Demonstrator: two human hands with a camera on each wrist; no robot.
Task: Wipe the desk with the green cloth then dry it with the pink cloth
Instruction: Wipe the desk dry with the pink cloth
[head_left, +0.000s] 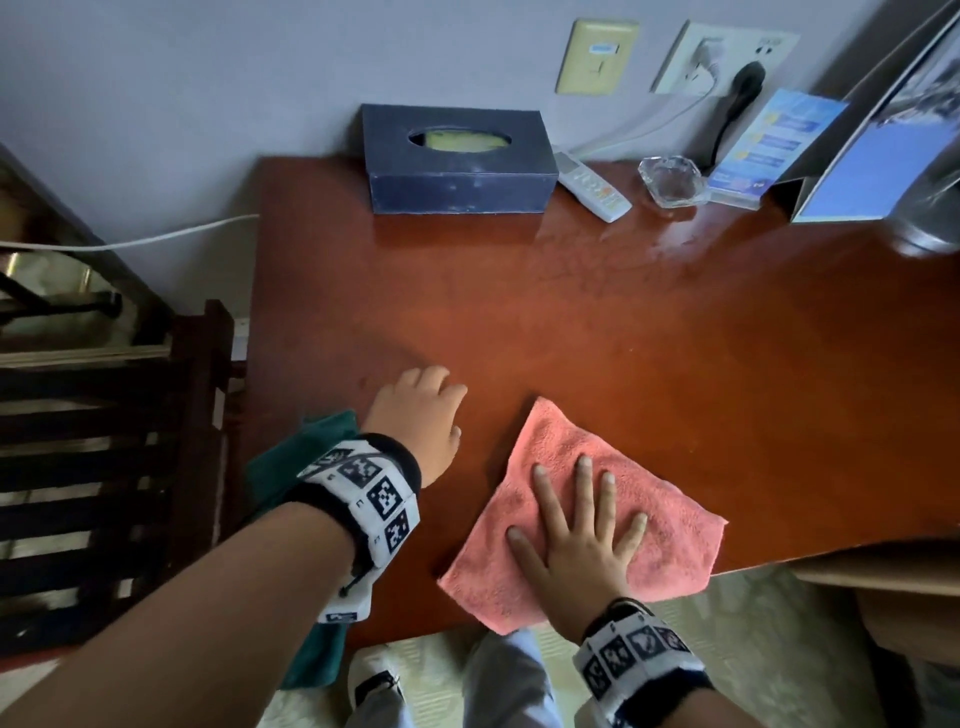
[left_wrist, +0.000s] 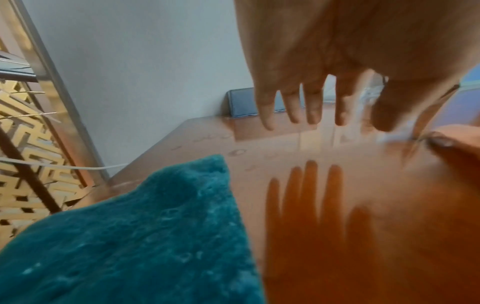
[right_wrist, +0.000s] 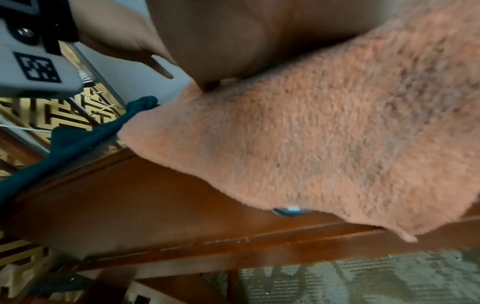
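So the pink cloth (head_left: 587, 514) is lying flat near the front edge of the desk (head_left: 623, 322), one corner hanging a bit over the lip (the right wrist view shows that overhang clearly); the right hand (head_left: 576, 535) is flat on top of it, fingers straight and spread wide, palm down, not bunching any fabric. Looks like the drying stage to me, since the green cloth (head_left: 291, 462) is parked at the left front corner, partly draped off the edge, with nothing holding it.

The left hand (head_left: 421, 415) is just beside the green cloth over bare wood; from the left wrist view its fingers (left_wrist: 291, 107) are straight, slightly apart and hovering just off the glossy surface, gripping nothing.

Handling-wise: the pink one is a soft, light terry square, totally floppy; it should slide easily on that shiny top, so a flat palm pressing the middle is probably the best hold, because pinching a corner would just drag it into a wad. The wood looks slick with faint smears toward the back, near the tissue box (head_left: 457, 161); I'd guess the cloth could skate out from under a light hand.
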